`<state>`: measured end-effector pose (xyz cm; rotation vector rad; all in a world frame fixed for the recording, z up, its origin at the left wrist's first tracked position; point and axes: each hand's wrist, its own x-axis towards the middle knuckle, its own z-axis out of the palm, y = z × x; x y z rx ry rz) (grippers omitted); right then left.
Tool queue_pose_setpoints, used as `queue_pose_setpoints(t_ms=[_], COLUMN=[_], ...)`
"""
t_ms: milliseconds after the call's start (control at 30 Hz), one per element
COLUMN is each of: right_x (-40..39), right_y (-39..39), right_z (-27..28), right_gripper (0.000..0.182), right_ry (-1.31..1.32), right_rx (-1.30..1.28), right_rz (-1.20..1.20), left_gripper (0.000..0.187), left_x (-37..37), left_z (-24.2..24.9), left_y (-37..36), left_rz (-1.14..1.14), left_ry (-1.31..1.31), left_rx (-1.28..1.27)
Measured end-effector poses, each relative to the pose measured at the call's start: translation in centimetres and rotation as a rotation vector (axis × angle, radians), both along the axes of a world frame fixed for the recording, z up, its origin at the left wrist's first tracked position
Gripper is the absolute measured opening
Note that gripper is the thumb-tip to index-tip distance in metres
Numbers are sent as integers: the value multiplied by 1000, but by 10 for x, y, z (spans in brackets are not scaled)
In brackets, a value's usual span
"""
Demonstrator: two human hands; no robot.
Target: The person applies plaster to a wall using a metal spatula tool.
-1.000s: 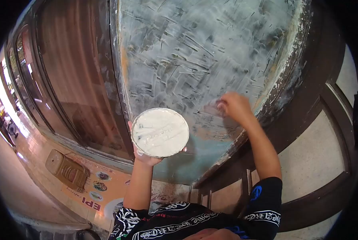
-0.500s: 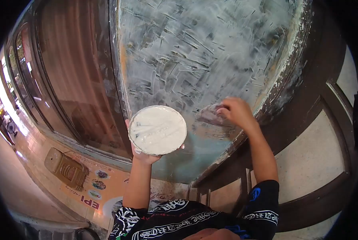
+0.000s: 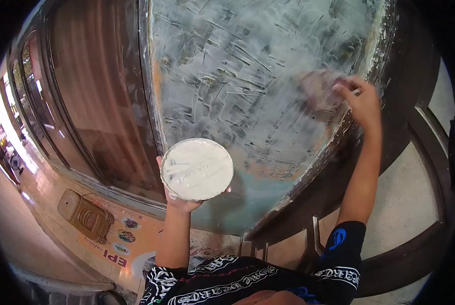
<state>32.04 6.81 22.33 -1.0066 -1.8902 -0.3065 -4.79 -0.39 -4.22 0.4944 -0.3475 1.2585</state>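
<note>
My left hand (image 3: 183, 205) supports a round tub of creamy white putty (image 3: 198, 169) from below, its palm and most fingers hidden under the tub. Smears and shallow grooves mark the putty's surface. Off to the upper right, my right hand (image 3: 363, 101) pinches a flat, pinkish-brown putty spreader (image 3: 320, 90), blurred by motion. The spreader lies against or very close to a grey-green wall panel (image 3: 227, 66) near its right edge. Whitish streaks and dark strokes cover most of this panel; its lower part is smoother blue-green.
A dark-framed window with brown curtains (image 3: 92, 91) stands left of the panel. Dark wood with pale insets (image 3: 397, 188) borders the right. Below left, a brown plastic stool (image 3: 85, 214) lies on an orange printed banner (image 3: 116, 246).
My right hand and the spreader have swept up and to the right across the panel. The tub in my left hand has shifted slightly left and down.
</note>
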Motion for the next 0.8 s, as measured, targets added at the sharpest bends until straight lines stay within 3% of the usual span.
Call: queue_pose_setpoints(t_ms=[100,167,267,367,500,567,700,800], right_x=[-33,-49,-51,-19,24,50,14,-36], right_y=[20,28,37,57,35,28,-15,-10], right_z=[-96,-147,-134,-59,61,88,44,-48], right_gripper=[18,21,22,18,27,30,22,11], right_ry=[-250,-536,-562,-280,-64,71,249,437], right_rx=[-344,-279,-240,-43,125,116,-110,-434], right_rz=[57,-26,-208,-151,-272,-121,40,530], left_gripper=[103,105,104,102,103,104,102,105], left_x=[1,1,8,10,10,11,11,25], left_z=[-3,-8,-1,-2,-2,3,2,3], left_y=[1,5,4,7,7,1,0,0], left_rz=[-13,-28,-109,-104,-45,-71,-30,-98], left_ry=[3,15,-44,4,12,-39,80,-7], left_rx=[22,34,69,112,-65,-42,23,36])
